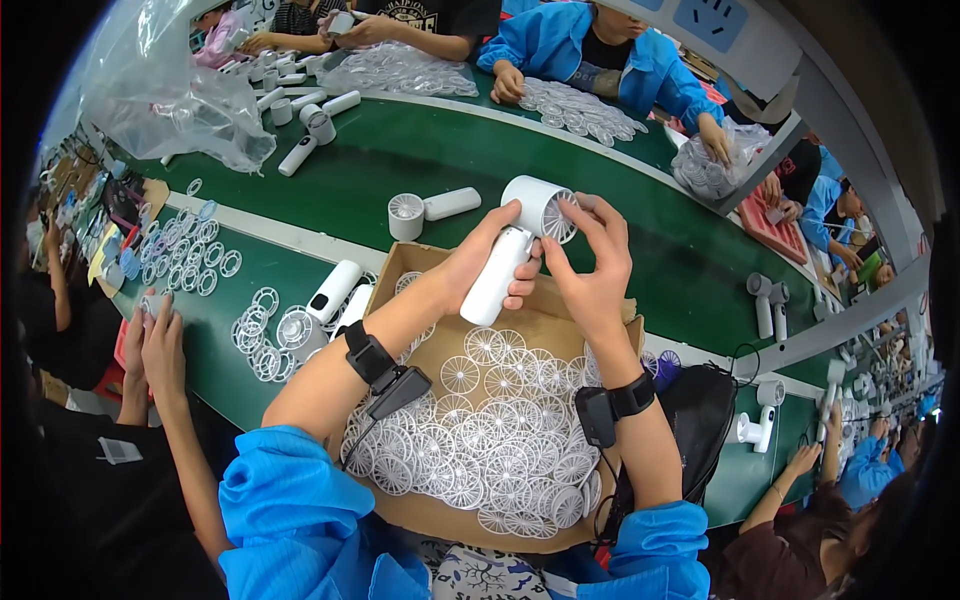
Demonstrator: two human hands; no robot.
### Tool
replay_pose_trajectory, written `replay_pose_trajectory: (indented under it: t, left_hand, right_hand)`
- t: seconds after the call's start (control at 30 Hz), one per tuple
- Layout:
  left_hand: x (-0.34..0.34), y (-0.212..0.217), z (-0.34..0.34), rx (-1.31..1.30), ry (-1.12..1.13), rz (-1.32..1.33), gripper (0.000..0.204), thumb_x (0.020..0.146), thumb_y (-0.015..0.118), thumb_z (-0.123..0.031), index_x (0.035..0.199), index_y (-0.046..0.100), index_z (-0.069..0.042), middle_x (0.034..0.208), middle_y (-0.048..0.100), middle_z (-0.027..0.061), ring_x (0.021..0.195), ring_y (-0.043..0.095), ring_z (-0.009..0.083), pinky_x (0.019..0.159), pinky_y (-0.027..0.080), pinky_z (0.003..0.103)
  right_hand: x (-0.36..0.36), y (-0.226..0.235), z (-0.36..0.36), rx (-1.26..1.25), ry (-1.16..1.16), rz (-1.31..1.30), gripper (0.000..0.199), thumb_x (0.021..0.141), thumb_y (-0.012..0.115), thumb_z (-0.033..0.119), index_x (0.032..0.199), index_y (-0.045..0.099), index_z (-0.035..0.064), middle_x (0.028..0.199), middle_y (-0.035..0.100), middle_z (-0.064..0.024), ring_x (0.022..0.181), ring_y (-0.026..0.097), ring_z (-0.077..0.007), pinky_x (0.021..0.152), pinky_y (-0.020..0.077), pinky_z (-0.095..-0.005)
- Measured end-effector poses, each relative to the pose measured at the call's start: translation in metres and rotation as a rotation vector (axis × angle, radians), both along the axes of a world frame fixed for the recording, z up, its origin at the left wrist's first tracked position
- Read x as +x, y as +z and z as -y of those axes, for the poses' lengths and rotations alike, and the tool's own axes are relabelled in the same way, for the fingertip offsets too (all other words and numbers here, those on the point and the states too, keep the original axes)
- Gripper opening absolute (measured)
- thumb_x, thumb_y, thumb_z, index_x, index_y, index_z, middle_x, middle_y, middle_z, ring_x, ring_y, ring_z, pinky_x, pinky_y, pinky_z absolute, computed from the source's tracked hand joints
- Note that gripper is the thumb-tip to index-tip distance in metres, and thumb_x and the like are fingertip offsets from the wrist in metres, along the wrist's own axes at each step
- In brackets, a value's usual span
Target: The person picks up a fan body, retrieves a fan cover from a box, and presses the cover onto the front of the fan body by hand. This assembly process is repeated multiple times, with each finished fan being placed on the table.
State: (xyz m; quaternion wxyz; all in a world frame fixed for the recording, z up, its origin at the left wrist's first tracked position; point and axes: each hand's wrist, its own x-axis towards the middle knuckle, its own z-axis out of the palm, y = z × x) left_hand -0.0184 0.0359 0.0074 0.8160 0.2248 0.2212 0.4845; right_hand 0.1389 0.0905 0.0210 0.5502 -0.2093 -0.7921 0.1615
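Note:
My left hand (478,262) is closed round the white handle (494,285) of a handheld fan, held tilted above a cardboard box (440,525). The fan's round white head (530,197) faces right, with a spoked grille (557,220) at its open end. My right hand (600,275) has its thumb and fingertips on this grille, at its rim and face. Many loose clear spoked grilles (490,440) lie heaped in the box below my hands.
Another white fan (453,204) lies on the green conveyor belt (340,205) beyond the box. White rings (258,335) and fan parts (337,290) cover the left worktop. A co-worker's hands (162,335) are at far left; a blue-sleeved person (640,70) works opposite. A metal post (850,310) slants at right.

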Motion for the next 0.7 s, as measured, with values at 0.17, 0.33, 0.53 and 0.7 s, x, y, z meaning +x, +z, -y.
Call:
replay_pose_trajectory:
  t: [0.17,0.33,0.53,0.7]
  left_hand:
    - [0.0009,-0.0009,0.0007,-0.010,-0.007,-0.002,0.055,0.090,0.034,-0.062,0.085,0.050,-0.009,0.058,0.047,0.0027,0.048,0.046,0.0148,0.045,0.042,0.031]
    - [0.0052,-0.0003,0.0010,0.065,0.068,-0.081,0.057,0.090,0.031,-0.062,0.086,0.050,-0.008,0.058,0.049,0.0055,0.046,0.048,0.0170,0.053,0.048,0.035]
    - [0.0048,-0.0039,0.0011,0.125,0.072,-0.091,0.060,0.091,0.028,-0.062,0.087,0.051,-0.007,0.057,0.050,0.0064,0.045,0.049,0.0172,0.059,0.051,0.037]
    - [0.0082,-0.0003,0.0018,0.171,0.086,-0.200,0.068,0.090,0.021,-0.065,0.083,0.054,-0.006,0.055,0.048,0.0047,0.045,0.048,0.0158,0.060,0.049,0.037]
  right_hand:
    - [0.0001,0.0010,0.0019,0.018,0.007,-0.009,0.035,0.069,0.073,0.006,0.103,0.067,0.0049,0.116,0.056,-0.0126,0.099,0.054,-0.0264,0.084,0.0464,-0.0349]
    - [-0.0007,0.0055,0.0048,0.026,0.006,-0.007,0.035,0.068,0.073,0.003,0.103,0.068,0.0048,0.116,0.056,-0.0129,0.098,0.054,-0.0262,0.083,0.0475,-0.0340]
    - [0.0011,0.0048,0.0095,0.024,0.015,-0.015,0.036,0.069,0.072,0.001,0.105,0.067,0.0034,0.117,0.055,-0.0141,0.103,0.055,-0.0258,0.085,0.0478,-0.0335]
    - [0.0033,0.0065,0.0088,0.064,0.008,0.012,0.036,0.071,0.072,-0.001,0.106,0.066,0.0023,0.120,0.054,-0.0151,0.105,0.056,-0.0257,0.087,0.0486,-0.0328]
